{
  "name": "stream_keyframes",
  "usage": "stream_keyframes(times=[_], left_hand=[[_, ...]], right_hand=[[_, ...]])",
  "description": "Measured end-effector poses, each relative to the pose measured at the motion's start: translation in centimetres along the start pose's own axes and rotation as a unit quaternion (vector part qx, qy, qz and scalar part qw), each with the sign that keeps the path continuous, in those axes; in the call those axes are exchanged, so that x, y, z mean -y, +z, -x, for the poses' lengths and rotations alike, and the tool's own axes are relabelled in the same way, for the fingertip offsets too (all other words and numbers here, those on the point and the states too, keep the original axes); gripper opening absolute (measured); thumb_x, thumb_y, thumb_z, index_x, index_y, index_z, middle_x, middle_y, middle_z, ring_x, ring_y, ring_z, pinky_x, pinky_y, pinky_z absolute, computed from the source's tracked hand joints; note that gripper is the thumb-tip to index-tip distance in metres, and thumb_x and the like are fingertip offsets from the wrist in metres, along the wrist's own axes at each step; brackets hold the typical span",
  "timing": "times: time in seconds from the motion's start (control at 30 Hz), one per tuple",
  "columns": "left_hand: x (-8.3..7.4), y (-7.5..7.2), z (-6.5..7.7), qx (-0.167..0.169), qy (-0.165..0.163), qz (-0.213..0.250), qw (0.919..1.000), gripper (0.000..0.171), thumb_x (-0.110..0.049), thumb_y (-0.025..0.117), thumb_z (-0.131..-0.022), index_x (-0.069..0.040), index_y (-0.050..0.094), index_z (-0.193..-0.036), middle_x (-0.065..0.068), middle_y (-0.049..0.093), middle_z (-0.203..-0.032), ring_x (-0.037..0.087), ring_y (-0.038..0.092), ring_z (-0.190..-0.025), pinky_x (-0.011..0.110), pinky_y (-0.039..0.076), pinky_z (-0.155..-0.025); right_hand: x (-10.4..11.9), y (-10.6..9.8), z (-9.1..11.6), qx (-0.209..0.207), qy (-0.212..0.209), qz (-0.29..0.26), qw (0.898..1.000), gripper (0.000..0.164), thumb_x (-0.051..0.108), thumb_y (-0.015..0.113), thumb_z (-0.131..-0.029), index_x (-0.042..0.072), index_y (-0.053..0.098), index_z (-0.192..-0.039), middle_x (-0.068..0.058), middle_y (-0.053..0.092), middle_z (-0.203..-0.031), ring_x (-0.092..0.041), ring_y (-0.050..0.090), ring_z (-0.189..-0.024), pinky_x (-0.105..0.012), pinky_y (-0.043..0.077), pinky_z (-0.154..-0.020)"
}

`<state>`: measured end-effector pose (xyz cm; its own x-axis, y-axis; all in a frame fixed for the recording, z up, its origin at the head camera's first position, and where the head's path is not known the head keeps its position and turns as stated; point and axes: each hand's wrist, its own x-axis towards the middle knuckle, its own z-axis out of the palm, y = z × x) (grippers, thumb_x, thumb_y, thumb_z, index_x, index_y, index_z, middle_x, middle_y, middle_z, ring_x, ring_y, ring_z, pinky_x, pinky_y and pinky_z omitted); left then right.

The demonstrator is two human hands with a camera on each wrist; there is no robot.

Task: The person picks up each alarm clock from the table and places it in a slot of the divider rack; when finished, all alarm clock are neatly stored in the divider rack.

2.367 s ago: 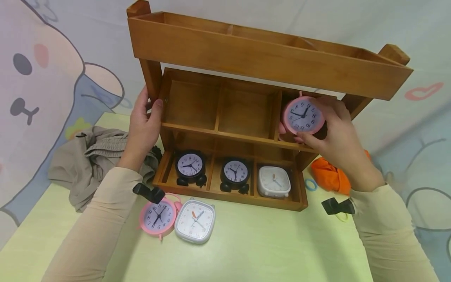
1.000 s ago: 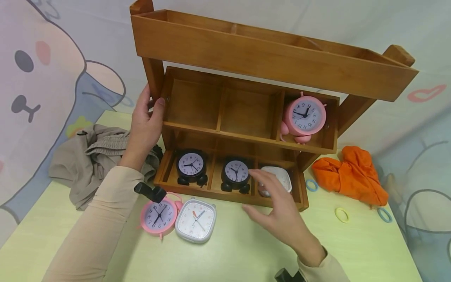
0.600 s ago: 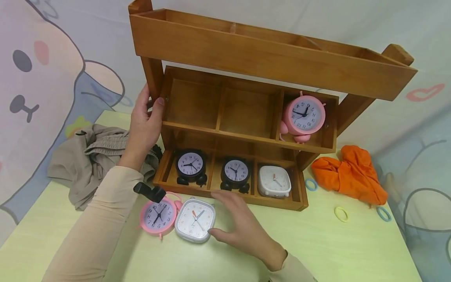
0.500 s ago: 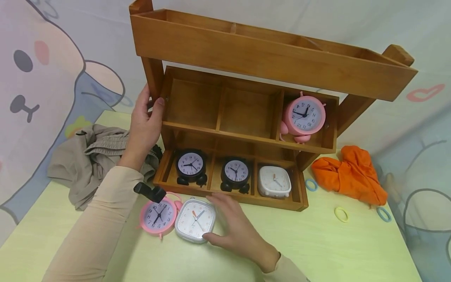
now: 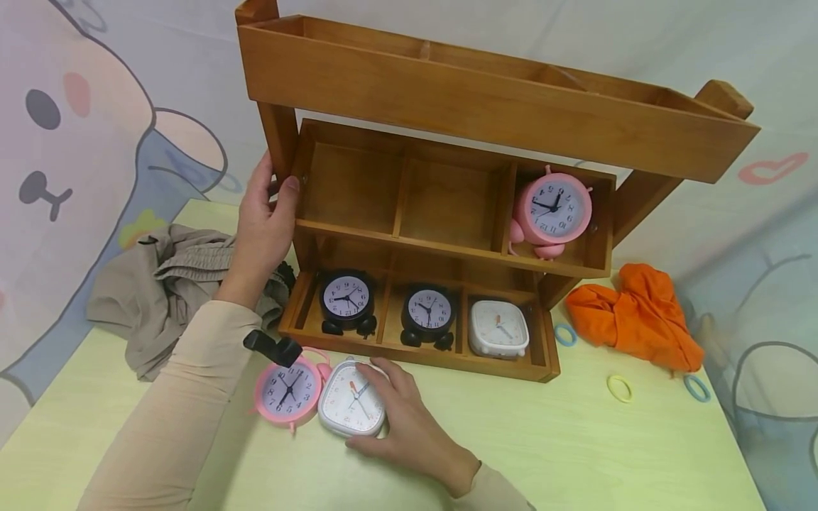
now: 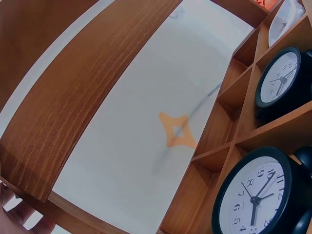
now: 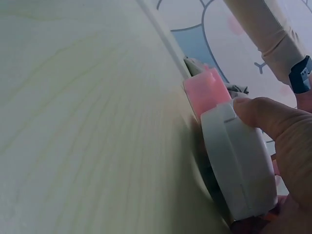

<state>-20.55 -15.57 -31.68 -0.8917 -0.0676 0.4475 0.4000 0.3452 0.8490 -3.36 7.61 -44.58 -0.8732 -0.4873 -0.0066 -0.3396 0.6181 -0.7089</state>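
Note:
My right hand (image 5: 412,426) grips a white square alarm clock (image 5: 348,401) on the table, its thumb at the near edge and its fingers at the far edge. In the right wrist view, the thumb presses the side of that clock (image 7: 239,161). Touching it on the left lies a pink alarm clock (image 5: 287,392). My left hand (image 5: 265,220) holds the left side of the wooden shelf (image 5: 498,92). Another pink alarm clock (image 5: 556,207) sits in the middle tier's right compartment. Two black alarm clocks (image 5: 346,298) and a white one (image 5: 498,328) fill the bottom tier.
Grey-beige cloth (image 5: 166,291) lies bunched left of the shelf. An orange cloth (image 5: 639,319) lies to the right, near a yellow ring (image 5: 618,388) and two blue rings (image 5: 696,387). A printed curtain (image 5: 735,71) hangs behind the table (image 5: 575,447).
My right hand let go of the pink clock in the middle tier, moved down and left to the table, and took hold of the white clock. My left hand stayed on the shelf.

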Motion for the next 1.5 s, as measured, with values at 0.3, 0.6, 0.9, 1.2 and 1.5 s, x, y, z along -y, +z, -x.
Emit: stream_keyframes(times=[0.3, 0.6, 0.9, 1.2, 1.5], left_hand=[[0.0, 0.0, -0.1, 0.002, 0.004, 0.004, 1.0, 0.053, -0.027, 0.044, -0.104, -0.027, 0.03, -0.155, 0.002, 0.04, -0.151, 0.026, 0.047, -0.132, 0.049, 0.042, -0.111], [-0.1, 0.0, 0.0, 0.001, -0.001, 0.004, 1.0, 0.052, -0.027, 0.043, -0.104, -0.028, 0.03, -0.155, 0.003, 0.041, -0.15, 0.025, 0.047, -0.132, 0.048, 0.041, -0.111], [-0.1, 0.0, 0.1, -0.001, -0.005, -0.003, 1.0, 0.052, -0.028, 0.042, -0.104, -0.029, 0.03, -0.155, 0.002, 0.041, -0.151, 0.025, 0.047, -0.132, 0.048, 0.041, -0.111], [-0.1, 0.0, 0.1, 0.001, -0.001, 0.0, 1.0, 0.052, -0.028, 0.043, -0.104, -0.027, 0.03, -0.155, 0.004, 0.041, -0.15, 0.025, 0.047, -0.132, 0.049, 0.041, -0.111], [0.0, 0.0, 0.0, 0.001, -0.001, 0.001, 1.0, 0.052, -0.028, 0.043, -0.104, -0.029, 0.03, -0.155, 0.003, 0.041, -0.15, 0.025, 0.047, -0.132, 0.048, 0.042, -0.111]], right_hand=[[-0.1, 0.1, -0.1, -0.02, -0.016, 0.003, 1.0, 0.095, 0.038, 0.085, -0.074, 0.024, 0.034, -0.153, -0.006, 0.033, -0.155, -0.025, 0.034, -0.141, -0.049, 0.037, -0.114], [-0.2, 0.2, 0.0, -0.029, -0.01, 0.004, 1.0, 0.092, 0.039, 0.084, -0.074, 0.027, 0.037, -0.152, -0.004, 0.035, -0.155, -0.023, 0.036, -0.14, -0.049, 0.037, -0.113], [0.8, -2.1, 0.8, -0.075, -0.015, -0.004, 0.997, 0.089, 0.034, 0.088, -0.068, 0.026, 0.046, -0.146, 0.0, 0.039, -0.152, -0.02, 0.038, -0.138, -0.046, 0.041, -0.111], [3.2, -7.7, 1.2, -0.172, -0.067, -0.002, 0.983, 0.086, 0.029, 0.089, -0.067, 0.022, 0.049, -0.143, -0.002, 0.038, -0.153, -0.022, 0.04, -0.138, -0.047, 0.047, -0.104], [4.5, -13.8, 0.3, -0.261, -0.113, -0.006, 0.959, 0.087, 0.018, 0.088, -0.068, 0.018, 0.047, -0.145, -0.004, 0.037, -0.153, -0.023, 0.042, -0.133, -0.048, 0.049, -0.099]])
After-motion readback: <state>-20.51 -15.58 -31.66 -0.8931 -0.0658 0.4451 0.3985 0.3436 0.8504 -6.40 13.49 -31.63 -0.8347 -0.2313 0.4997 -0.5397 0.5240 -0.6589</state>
